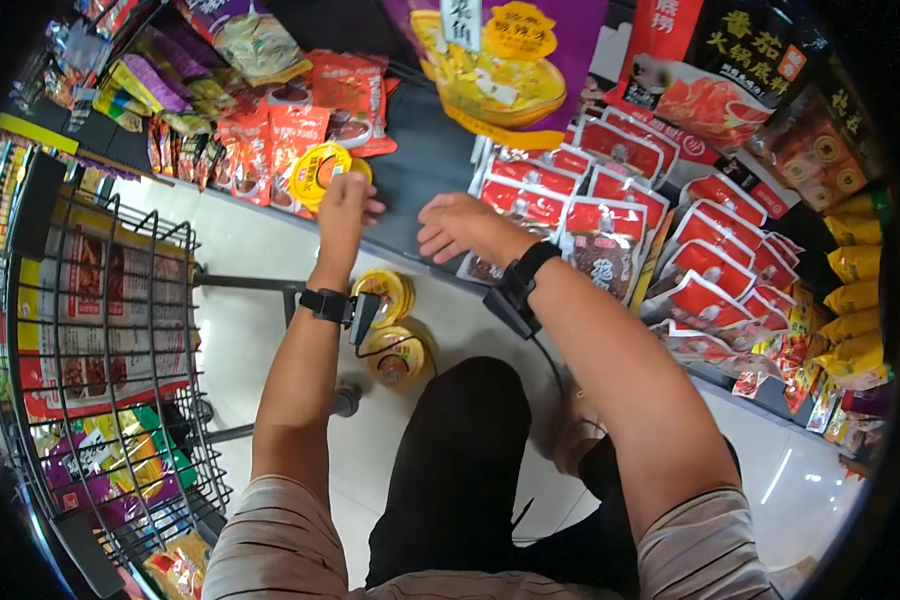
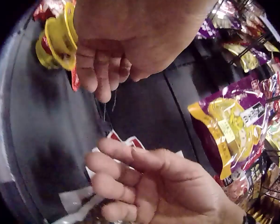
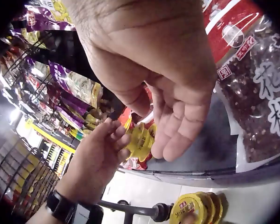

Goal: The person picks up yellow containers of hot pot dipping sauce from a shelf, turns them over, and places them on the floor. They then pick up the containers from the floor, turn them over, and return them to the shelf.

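Holding a yellow round pack [image 1: 320, 170] with curled fingers, the left hand [image 1: 342, 210] is up at the dark shelf [image 1: 420, 170]. The right hand [image 1: 460, 228] is open just beside it, fingers loose, near the red bags [image 1: 530, 205]. More yellow packs [image 1: 390, 295] lie on the floor [image 1: 250, 340] below, by a wire cart [image 1: 100, 260].

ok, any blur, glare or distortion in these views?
Head: heavy fisheye, black vignette, glare on the floor. Left wrist: left hand close and soft, shelf edge smeared. Right wrist: right hand fills frame, slightly blurred; yellow tub beyond it clearer.
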The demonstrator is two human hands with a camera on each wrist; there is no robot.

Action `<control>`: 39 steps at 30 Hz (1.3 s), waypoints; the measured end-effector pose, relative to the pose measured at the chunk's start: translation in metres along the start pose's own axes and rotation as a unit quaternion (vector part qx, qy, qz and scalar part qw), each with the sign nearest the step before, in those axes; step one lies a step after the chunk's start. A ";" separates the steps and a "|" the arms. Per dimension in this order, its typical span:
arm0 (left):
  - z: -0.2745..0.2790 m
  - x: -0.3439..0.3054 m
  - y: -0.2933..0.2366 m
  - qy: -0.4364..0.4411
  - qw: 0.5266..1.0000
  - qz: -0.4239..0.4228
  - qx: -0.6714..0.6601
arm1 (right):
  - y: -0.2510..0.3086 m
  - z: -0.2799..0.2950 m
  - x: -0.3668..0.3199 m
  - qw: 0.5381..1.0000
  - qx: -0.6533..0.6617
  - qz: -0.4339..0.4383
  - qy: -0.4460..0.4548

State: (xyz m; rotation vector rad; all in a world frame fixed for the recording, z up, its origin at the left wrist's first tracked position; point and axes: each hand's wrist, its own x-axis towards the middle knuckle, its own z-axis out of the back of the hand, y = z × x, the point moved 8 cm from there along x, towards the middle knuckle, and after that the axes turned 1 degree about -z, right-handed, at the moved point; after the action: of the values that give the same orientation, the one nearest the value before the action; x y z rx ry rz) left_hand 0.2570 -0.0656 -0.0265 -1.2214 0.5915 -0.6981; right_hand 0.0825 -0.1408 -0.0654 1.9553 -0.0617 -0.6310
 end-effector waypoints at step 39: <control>0.110 0.046 0.071 -0.067 0.989 0.120 -0.051 | 0.004 -0.035 0.018 1.000 0.001 0.010 -0.026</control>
State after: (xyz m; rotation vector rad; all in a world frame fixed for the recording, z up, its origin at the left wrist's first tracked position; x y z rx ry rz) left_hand 0.3797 -0.0177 -0.0704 -1.2568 0.6553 -0.3849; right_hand 0.1150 -0.1194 -0.0577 1.9378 -0.1136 -0.6689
